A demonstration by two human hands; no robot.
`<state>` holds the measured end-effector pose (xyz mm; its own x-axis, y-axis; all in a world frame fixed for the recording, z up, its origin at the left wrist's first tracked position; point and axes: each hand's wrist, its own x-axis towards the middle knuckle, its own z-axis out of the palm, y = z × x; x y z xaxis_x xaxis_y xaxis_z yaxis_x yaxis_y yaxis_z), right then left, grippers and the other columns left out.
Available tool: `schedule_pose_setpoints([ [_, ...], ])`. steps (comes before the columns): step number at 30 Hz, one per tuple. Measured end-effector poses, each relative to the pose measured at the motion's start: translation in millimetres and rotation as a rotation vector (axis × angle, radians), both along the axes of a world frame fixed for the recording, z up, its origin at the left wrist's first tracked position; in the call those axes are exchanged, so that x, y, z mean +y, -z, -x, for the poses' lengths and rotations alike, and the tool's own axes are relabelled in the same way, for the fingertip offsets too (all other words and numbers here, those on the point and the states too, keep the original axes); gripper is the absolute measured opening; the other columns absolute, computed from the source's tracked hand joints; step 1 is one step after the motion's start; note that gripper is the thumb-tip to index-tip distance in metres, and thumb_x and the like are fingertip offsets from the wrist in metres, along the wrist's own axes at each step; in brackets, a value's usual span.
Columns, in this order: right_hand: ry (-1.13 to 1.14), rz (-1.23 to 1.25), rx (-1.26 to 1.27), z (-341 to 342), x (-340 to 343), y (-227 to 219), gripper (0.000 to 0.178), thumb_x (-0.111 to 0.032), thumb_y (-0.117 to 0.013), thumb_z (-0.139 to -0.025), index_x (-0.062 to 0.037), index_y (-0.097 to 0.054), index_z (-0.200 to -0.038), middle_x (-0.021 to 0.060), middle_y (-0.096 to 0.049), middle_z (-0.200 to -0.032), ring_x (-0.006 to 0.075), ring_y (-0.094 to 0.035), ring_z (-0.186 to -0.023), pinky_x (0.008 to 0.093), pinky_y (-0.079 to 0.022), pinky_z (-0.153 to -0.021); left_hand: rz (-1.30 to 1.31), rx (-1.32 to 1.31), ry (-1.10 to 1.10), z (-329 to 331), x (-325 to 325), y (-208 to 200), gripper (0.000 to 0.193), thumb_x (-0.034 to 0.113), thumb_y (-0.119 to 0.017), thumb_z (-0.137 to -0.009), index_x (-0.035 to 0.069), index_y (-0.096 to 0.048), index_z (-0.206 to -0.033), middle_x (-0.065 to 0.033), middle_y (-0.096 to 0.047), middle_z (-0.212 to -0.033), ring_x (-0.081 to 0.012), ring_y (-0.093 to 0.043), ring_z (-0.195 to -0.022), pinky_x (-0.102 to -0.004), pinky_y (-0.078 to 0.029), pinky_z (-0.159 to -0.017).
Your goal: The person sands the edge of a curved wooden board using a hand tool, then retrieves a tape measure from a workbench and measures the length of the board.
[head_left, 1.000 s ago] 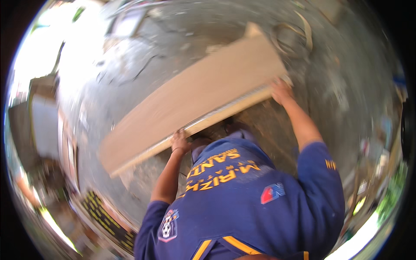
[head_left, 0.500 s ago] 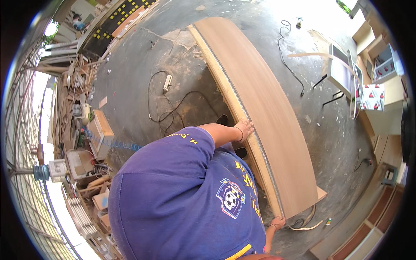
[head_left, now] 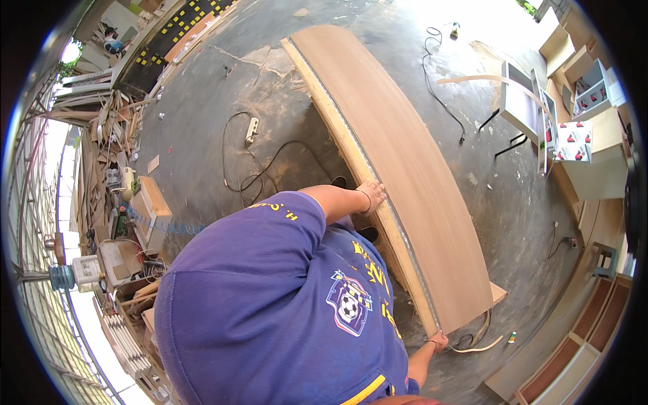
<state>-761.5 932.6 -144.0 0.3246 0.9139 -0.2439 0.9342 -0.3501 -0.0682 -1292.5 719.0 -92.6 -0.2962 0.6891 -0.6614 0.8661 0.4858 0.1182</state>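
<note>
A long, curved-edged wooden panel slants across the middle, raised above the floor. Its straight side has a pale wood edge. A narrow grey speckled strip runs along that side, where the pale wood meets the brown face. My left hand lies about midway along this edge, fingers stretched over it and the strip. At the near corner, my right hand has its fingers closed by the strip's end. Whether they pinch the strip or the panel's corner is hidden.
A power strip and looping black cable lie on the floor left of the panel. Wood offcuts pile up at far left. A white table stands at right. A pale curled strip lies beyond my right hand.
The view has shifted slightly, so the scene sits a little further left and up. Both hands keep their places on the panel.
</note>
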Motion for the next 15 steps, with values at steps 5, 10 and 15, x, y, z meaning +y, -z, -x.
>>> schedule_pose_setpoints([
  [5, 0.05, -0.037, 0.06, -18.5, 4.3, 19.4, 0.037, -0.034, -0.066, -0.071, -0.001, -0.062, -0.089, 0.0131, -0.062, -0.092, 0.028, -0.058, -0.085, 0.0371, -0.045, -0.076, 0.073, 0.001, 0.078, 2.5, 6.4, -10.3, 0.081, 0.023, -0.064, -0.067, 0.012, -0.023, -0.137, -0.0164, -0.015, -0.142, -0.0319, -0.015, -0.132, -0.0484, -0.02, -0.104],
  [10, 0.088, 0.004, 0.091, -9.7, 5.9, 13.0, 0.031, -0.033, -0.066, -0.072, -0.0041, -0.064, -0.083, 0.0104, -0.064, -0.085, 0.0258, -0.06, -0.079, 0.0364, -0.046, -0.073, 0.062, 0.015, 0.065, 0.5, 2.6, -3.0, 0.081, 0.022, -0.063, -0.068, 0.012, -0.022, -0.137, -0.0173, -0.014, -0.142, -0.0323, -0.015, -0.132, -0.0468, -0.021, -0.104],
  [15, 0.106, 0.034, 0.069, -25.4, 13.2, 25.8, 0.033, -0.037, -0.066, -0.072, -0.0064, -0.065, -0.085, 0.0092, -0.064, -0.089, 0.0248, -0.059, -0.082, 0.0371, -0.046, -0.075, 0.069, 0.002, 0.066, 0.1, 7.4, -6.3, 0.081, 0.021, -0.062, -0.068, 0.012, -0.021, -0.138, -0.017, -0.013, -0.142, -0.0323, -0.013, -0.132, -0.0471, -0.021, -0.104],
])
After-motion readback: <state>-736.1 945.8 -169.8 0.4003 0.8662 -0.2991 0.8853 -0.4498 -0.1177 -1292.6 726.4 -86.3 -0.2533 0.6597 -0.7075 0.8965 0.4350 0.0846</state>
